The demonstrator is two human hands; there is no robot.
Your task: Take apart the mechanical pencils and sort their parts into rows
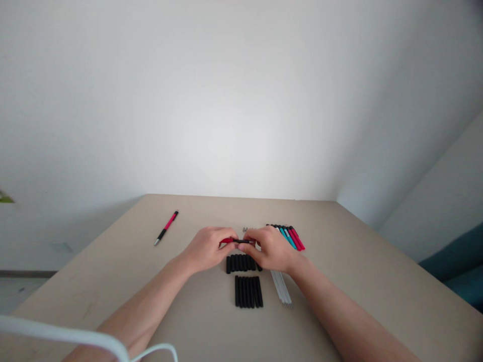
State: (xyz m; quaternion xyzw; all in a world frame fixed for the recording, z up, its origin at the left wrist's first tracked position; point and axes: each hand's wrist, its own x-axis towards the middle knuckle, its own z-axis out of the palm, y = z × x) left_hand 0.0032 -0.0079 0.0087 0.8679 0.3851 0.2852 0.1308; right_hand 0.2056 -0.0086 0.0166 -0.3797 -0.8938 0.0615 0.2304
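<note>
Between my two hands, a red pen barrel (227, 241) with a black part (241, 241) is held level above the table. My left hand (210, 246) is closed on the red end. Thumb and fingers of my right hand (269, 247) pinch the black end. Below them lie a row of short black tubes (240, 263) and, nearer me, a row of longer black tubes (248, 291). White pen refills (281, 289) lie beside my right wrist, partly hidden by it. Behind that hand sit white, teal and red pen barrels (292, 237) with black ends.
A red and black pen (166, 228) lies alone at the left of the beige table (196, 206). Small metallic pieces (245, 229) show just behind my hands. A white cable-like strip (68, 333) crosses the lower left. The wall (241, 100) stands behind the table.
</note>
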